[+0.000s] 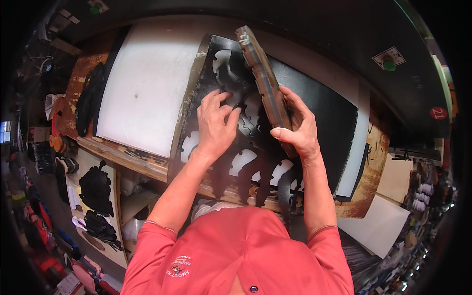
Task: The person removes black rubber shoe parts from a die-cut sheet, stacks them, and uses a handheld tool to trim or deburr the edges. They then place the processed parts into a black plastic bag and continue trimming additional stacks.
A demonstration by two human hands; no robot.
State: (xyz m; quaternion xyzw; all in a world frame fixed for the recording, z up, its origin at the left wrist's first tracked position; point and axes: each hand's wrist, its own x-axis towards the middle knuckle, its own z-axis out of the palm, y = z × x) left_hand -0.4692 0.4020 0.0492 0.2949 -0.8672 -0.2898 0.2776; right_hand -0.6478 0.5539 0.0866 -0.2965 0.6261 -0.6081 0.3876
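My right hand point(302, 129) grips a long cutting die point(260, 69) by its near end, with the thumb on one side and the fingers on the other. The die is tilted up, brown and grey with a notched edge. Below it lies a black sheet point(319, 108) with curved holes cut through it, white showing in them. Over the cut part of the sheet, my left hand point(216, 125) is open, fingers bent and apart; whether the fingertips touch the sheet I cannot tell. Dark cut strips point(255, 177) hang at the sheet's near edge.
A white cutting board point(147, 78) lies under the sheet and extends left. Overhead is a dark machine beam with a green button point(389, 65) at the right. Black scraps point(96, 189) sit on a lower shelf at left. A wooden edge point(130, 160) borders the table.
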